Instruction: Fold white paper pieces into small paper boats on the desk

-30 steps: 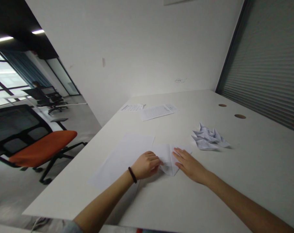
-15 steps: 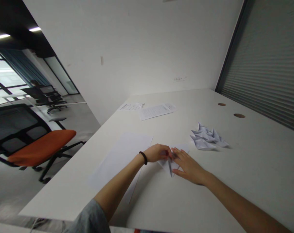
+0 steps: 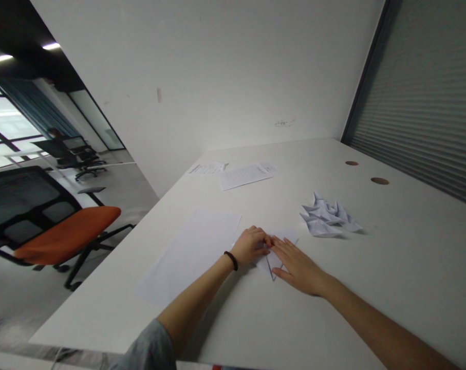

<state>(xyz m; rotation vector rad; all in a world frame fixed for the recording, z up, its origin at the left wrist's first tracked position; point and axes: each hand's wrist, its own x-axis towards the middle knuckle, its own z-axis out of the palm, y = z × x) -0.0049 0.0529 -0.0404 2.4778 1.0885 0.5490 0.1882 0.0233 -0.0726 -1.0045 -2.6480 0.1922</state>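
A partly folded white paper (image 3: 273,264) lies on the white table, its pointed end toward me. My left hand (image 3: 251,245), with a dark band at the wrist, rests on its left side with fingers curled and pressed at a fold. My right hand (image 3: 297,264) lies flat on its right side, fingers stretched out, the fingertips touching those of my left hand. Beyond my right hand sits a pile of folded white paper pieces (image 3: 325,216). Blank white sheets (image 3: 190,252) lie to the left of my left hand, partly behind my left forearm.
Printed sheets (image 3: 246,176) lie toward the back of the table (image 3: 294,329). Two round holes (image 3: 379,181) are near its right edge. An orange-seated chair (image 3: 69,231) stands on the left. A person (image 3: 55,132) sits far off by the windows.
My left hand has turned and settled lower on the paper, and the raised fold between my hands now lies flatter. My right hand has barely moved.
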